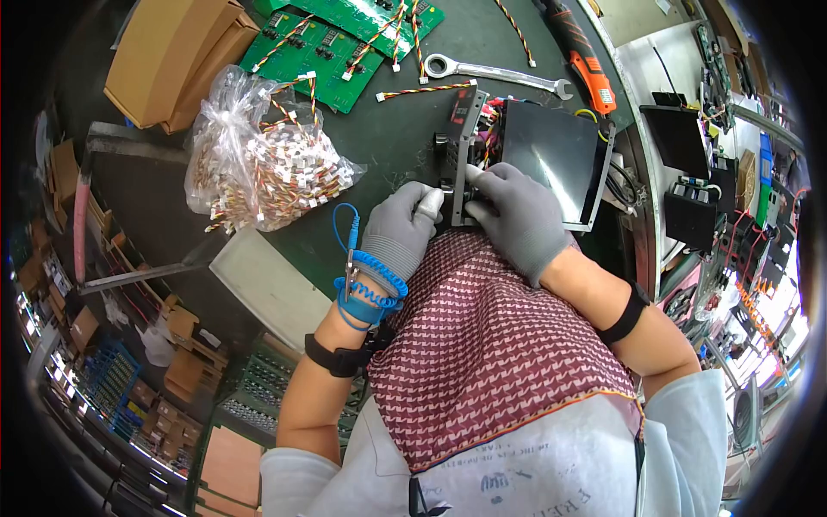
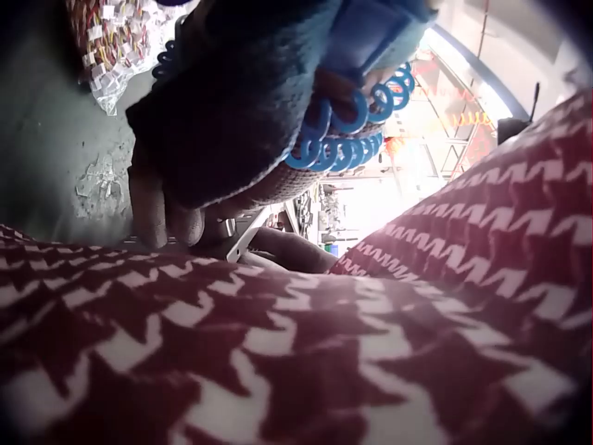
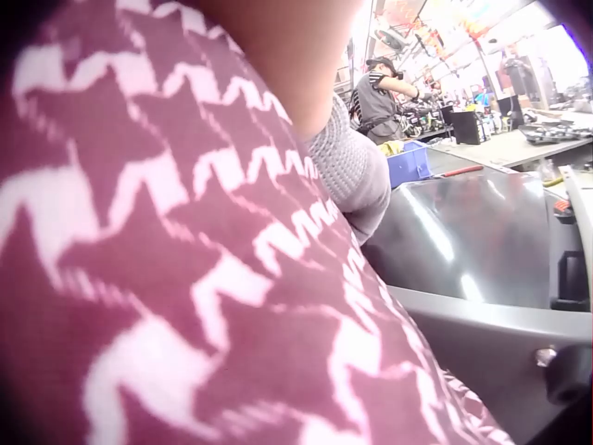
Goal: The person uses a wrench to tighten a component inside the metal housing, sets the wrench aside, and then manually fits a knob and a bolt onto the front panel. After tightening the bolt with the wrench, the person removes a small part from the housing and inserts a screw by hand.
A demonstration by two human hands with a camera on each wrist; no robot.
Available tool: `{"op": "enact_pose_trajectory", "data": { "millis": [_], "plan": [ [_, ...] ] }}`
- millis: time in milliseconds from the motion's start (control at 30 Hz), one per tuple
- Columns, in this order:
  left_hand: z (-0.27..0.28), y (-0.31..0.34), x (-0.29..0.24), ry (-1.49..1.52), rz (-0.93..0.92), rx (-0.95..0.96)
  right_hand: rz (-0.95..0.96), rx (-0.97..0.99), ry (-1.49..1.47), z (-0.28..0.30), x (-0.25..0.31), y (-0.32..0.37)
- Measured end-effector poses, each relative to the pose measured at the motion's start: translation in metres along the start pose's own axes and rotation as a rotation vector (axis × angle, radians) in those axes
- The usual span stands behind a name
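Observation:
A metal-cased device [image 1: 538, 146] with a dark, shiny cover and wires inside stands at the table edge against the patterned apron [image 1: 508, 319]. The gloved left hand [image 1: 403, 226] is at the device's front panel, thumb and curled fingers pinching a small dark knob-like part [image 1: 445, 187]. The gloved right hand [image 1: 519, 215] grips the panel's edge from the other side, fingertips over the frame. In the left wrist view the left glove [image 2: 185, 222] is dark and partly hidden. The right wrist view shows the shiny cover [image 3: 463, 236] beside the right glove [image 3: 357, 176].
A plastic bag of small wired connectors [image 1: 267, 172] lies left, below green circuit boards [image 1: 332, 60] and a cardboard box [image 1: 168, 60]. Behind the device are a wrench [image 1: 500, 73] and an orange-black tool [image 1: 590, 77]. Another person [image 3: 380, 102] stands in the background.

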State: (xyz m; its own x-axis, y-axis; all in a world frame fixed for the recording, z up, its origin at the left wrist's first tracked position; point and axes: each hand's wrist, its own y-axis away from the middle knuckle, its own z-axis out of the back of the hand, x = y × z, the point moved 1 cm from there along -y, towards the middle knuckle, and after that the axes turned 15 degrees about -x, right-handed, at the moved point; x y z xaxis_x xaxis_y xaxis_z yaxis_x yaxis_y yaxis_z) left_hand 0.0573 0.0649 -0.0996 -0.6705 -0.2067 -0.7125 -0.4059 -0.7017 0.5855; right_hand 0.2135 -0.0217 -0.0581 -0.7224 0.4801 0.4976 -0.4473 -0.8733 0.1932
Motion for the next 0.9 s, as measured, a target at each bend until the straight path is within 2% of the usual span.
{"op": "enact_pose_trajectory", "data": {
  "millis": [133,200,267,333,400,533,600,633,800,900],
  "plan": [
    [-0.006,0.002,0.005,-0.019,-0.058,-0.073,0.130,0.104,0.078,0.008,-0.005,-0.021],
    [-0.008,0.005,0.003,-0.052,-0.040,-0.090,0.332,0.299,0.240,0.008,-0.008,-0.028],
    [-0.012,0.014,-0.003,-0.080,-0.014,-0.106,0.375,0.322,0.257,0.012,-0.007,-0.031],
    [-0.015,0.025,-0.014,-0.184,-0.064,-0.189,0.436,0.346,0.276,0.012,0.000,-0.034],
    [-0.021,0.029,-0.009,-0.165,-0.062,-0.197,0.365,0.448,0.425,0.007,0.007,-0.035],
    [-0.024,0.038,-0.011,-0.102,-0.021,-0.231,0.372,0.459,0.408,0.006,0.003,-0.032],
    [-0.027,0.038,-0.011,-0.054,-0.002,-0.249,0.445,0.231,0.294,0.003,-0.007,-0.025],
    [-0.029,0.038,-0.011,-0.044,0.005,-0.260,0.458,0.239,0.298,0.003,-0.008,-0.025],
    [-0.038,0.040,-0.002,-0.053,-0.024,-0.333,0.332,0.203,0.280,0.004,-0.007,-0.017],
    [-0.039,0.038,-0.002,-0.006,0.031,-0.313,0.253,0.174,0.184,0.000,-0.006,-0.014]
  ]
}}
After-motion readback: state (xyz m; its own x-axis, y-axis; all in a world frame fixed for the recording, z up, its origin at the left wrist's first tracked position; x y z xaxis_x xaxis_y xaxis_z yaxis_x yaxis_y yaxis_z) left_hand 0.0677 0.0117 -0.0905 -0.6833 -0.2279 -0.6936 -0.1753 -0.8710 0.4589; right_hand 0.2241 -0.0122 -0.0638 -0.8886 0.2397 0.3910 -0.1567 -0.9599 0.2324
